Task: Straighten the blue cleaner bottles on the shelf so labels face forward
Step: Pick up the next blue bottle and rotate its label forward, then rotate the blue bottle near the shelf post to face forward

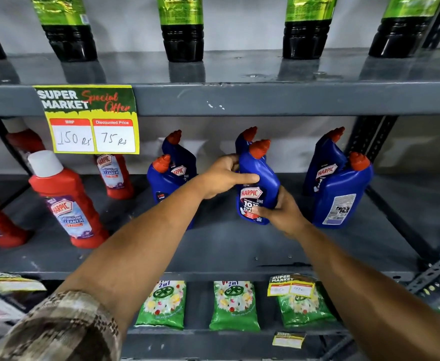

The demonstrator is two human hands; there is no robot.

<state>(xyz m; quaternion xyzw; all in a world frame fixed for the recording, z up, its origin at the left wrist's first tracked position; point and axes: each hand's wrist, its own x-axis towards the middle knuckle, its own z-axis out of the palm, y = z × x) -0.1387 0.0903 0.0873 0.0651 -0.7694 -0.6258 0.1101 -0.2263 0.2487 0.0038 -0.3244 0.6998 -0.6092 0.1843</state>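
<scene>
Hands on the middle blue bottle (pixel 257 188), centre of the frame: the left hand (pixel 224 175) wraps its fingers round the bottle's upper body, thumb laid across the front, while the right hand (pixel 282 212) pinches the lower corner, thumb on the label. Label faces forward, red cap (pixel 260 148) tilted to the upper right. The bottle stands on the grey middle shelf (pixel 213 246), and a second blue bottle (pixel 242 142) stands right behind it, mostly hidden.

To the left, the left pair of blue bottles (pixel 170 170): the rear one shows its logo, the front one is partly covered by the forearm. To the right, the right front bottle (pixel 339 196) shows its back label, with another blue one (pixel 323 162) just behind, logo forward. Whether any of them are full cannot be told.

Red bottles (pixel 65 201) fill the left side under a yellow price tag (pixel 88 118) hanging from the upper shelf edge. Dark bottles with green labels (pixel 182 29) line the top shelf; green packets (pixel 234 306) lie on the bottom one.

Open shelf lies in front of the held bottle, out to the front lip, and bare board shows at the right beside the slotted upright (pixel 369 136).
</scene>
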